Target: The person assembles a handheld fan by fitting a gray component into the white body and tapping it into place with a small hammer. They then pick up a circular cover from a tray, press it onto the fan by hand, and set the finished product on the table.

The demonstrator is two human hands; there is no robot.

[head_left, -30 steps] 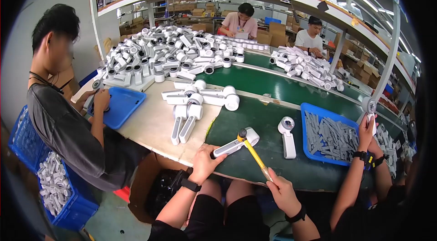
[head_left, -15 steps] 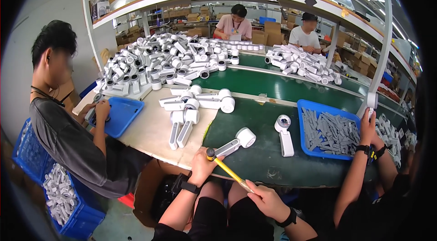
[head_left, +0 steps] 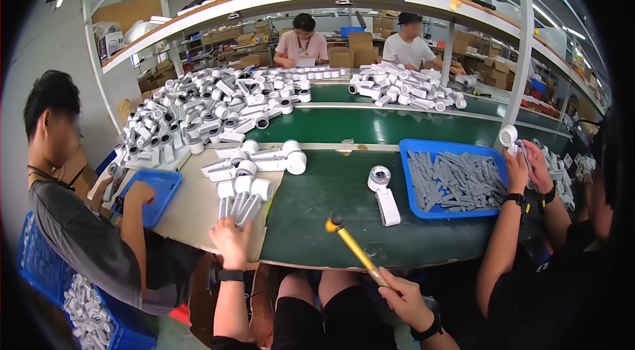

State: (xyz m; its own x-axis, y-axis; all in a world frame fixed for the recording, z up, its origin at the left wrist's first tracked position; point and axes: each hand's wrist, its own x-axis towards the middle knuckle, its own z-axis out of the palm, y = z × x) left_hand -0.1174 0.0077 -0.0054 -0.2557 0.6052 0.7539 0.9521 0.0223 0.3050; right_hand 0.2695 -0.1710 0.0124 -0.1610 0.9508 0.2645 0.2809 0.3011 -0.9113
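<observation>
1. Head view: from where I stand, a long workbench [head_left: 317, 194] crosses the room, its near top smooth, dark green and scuffed. A matte beige sheet [head_left: 192, 218] covers its left part, and a glossy green strip [head_left: 317, 126] runs along farther back.
2. Beyond the sheet rises a jumbled heap [head_left: 205, 108] of hard white-and-grey pieces, each a round drum head joined to a flat, rounded handle.
3. A co-worker in dark grey [head_left: 79, 237] sits at the left by a shallow blue tray [head_left: 162, 184]. Two more people sit behind the bench, and another at the right holds a white piece.
4. Toward the bench's right lies a bigger blue plastic tray [head_left: 456, 213] with rounded corners, spread with slim, dull grey strips [head_left: 456, 181].
5. The person's right hand [head_left: 405, 297] is clenched around the tan end of a hammer [head_left: 360, 251]; its straight yellow shaft slants up-left to a small black-and-yellow head.
6. The left hand [head_left: 230, 244] grasps the lower handle end of a white device [head_left: 261, 189], which is on the beige sheet, just beside similar ones.
7. One lone device [head_left: 388, 208] lies on the green top, between hammer and larger tray.
</observation>
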